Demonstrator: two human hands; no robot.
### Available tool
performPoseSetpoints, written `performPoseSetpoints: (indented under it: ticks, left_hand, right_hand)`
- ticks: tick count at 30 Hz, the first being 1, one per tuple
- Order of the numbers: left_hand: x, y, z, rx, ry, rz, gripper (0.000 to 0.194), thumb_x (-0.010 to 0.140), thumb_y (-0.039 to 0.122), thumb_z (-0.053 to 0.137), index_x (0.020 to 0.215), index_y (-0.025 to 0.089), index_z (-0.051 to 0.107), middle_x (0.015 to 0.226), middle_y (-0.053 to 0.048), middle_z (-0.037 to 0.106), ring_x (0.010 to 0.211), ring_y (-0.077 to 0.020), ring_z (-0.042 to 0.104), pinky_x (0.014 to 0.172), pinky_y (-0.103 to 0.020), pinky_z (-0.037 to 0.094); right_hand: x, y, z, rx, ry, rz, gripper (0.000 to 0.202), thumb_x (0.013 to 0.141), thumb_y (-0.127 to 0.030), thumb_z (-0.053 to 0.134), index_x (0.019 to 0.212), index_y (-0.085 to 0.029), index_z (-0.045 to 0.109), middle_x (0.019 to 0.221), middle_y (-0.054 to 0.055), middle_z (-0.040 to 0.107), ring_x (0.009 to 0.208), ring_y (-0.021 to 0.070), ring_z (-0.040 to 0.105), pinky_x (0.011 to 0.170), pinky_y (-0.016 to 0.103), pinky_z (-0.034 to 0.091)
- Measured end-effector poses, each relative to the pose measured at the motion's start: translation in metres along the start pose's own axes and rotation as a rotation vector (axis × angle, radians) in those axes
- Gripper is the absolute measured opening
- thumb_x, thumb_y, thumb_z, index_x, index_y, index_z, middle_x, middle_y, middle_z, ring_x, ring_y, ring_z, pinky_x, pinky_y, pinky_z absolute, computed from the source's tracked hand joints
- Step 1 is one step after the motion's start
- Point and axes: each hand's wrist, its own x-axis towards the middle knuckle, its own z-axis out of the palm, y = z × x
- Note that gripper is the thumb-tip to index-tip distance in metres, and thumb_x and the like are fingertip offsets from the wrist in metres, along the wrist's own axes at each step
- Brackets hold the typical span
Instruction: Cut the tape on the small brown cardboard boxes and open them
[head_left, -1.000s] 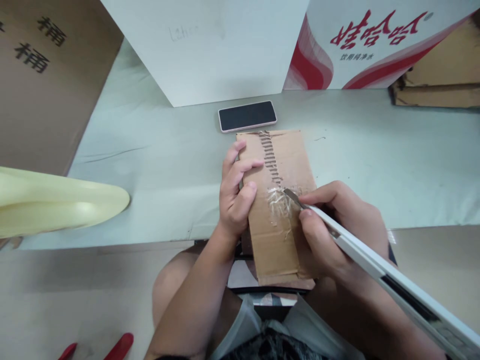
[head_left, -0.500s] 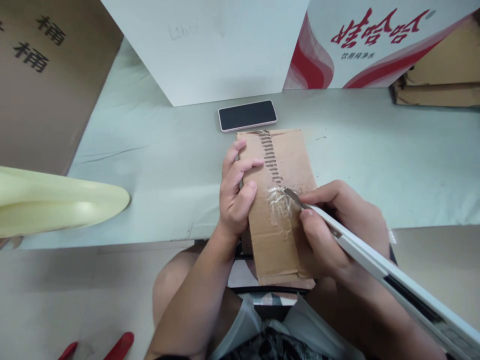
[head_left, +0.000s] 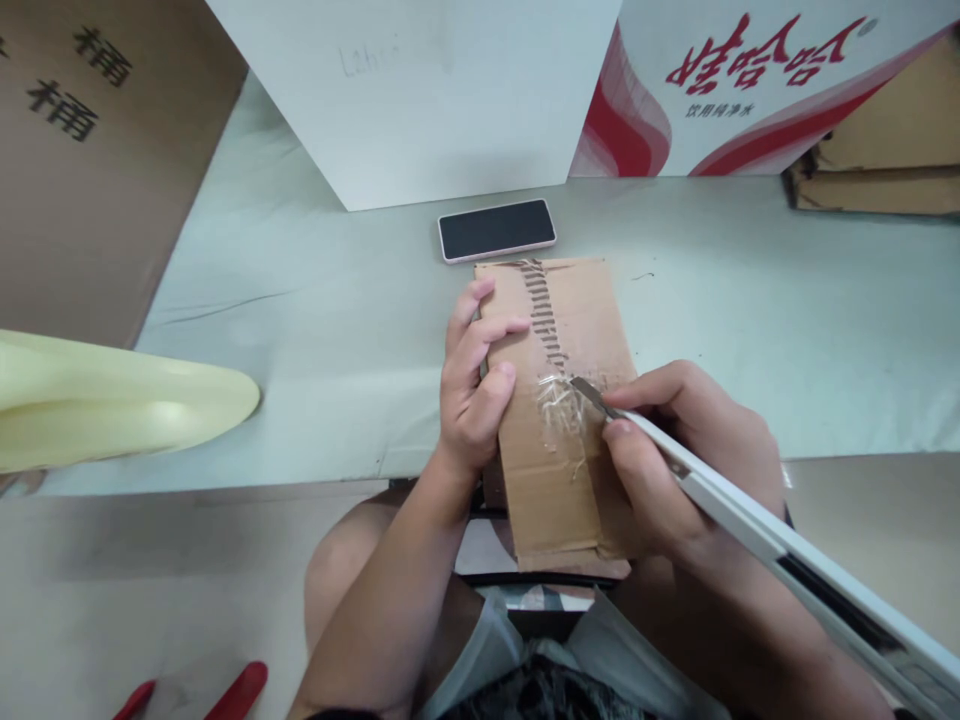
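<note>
A small brown cardboard box lies half on the table and half over its front edge, above my lap. A row of dark slits runs down its upper face to a crumpled patch of clear tape. My left hand grips the box's left side, with thumb and fingers on its top face. In my right hand is a long white-handled knife, pinched near its blade. The blade's tip touches the cardboard at the upper right of the tape patch.
Behind the box lies a phone on the pale green table. White and red-white cartons stand at the back. A big brown carton and a yellow object are at left; more cardboard is at right.
</note>
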Motion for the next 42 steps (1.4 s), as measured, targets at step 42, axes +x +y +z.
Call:
performPoseSetpoints:
  ticks: [42]
  left_hand:
    - [0.001, 0.000, -0.001, -0.039, -0.017, -0.005, 0.041, 0.105, 0.059, 0.046, 0.126, 0.030, 0.067, 0.162, -0.007, 0.049, 0.154, -0.0357, 0.046, 0.127, -0.062, 0.040]
  right_hand:
    - [0.000, 0.001, 0.001, -0.014, 0.011, -0.017, 0.005, 0.088, -0.019, 0.059, 0.089, -0.023, 0.060, 0.057, -0.008, 0.062, 0.042, 0.0069, 0.048, 0.041, 0.021, 0.035]
